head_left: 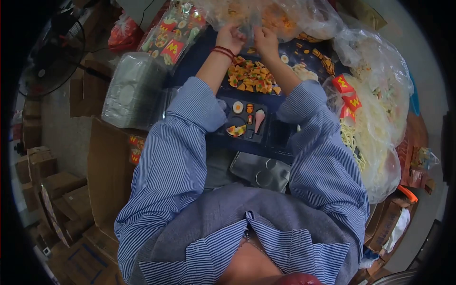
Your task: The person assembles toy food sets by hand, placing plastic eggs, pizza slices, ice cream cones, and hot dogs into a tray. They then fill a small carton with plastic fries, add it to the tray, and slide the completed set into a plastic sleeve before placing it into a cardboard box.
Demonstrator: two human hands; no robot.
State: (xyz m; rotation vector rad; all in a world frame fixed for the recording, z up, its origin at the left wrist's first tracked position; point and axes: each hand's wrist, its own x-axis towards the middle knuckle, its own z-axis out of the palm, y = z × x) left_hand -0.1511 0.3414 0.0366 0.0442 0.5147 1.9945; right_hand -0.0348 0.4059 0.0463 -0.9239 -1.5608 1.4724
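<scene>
Both of my arms reach to the far side of the dark blue table. My left hand [231, 39] has curled fingers at the edge of a clear plastic bag [304, 16] holding orange pieces. Close to its right, my right hand [266, 42] pinches the same bag's plastic. Below the hands lies a pile of small orange, yellow and green pieces [251, 76]. Nearer to me, a dark moulded tray [257, 135] holds a toy egg [238, 107], a pink-and-white piece [259, 120], a multicoloured curved piece [236, 130] and small orange pieces.
Stacked clear plastic trays [135, 90] stand at the left, beside a printed pack [175, 33]. Large bags [380, 95], red fry boxes [351, 102] and pale noodle-like strands [350, 142] lie at the right. A fan [50, 59] and cardboard boxes [66, 185] are farther left.
</scene>
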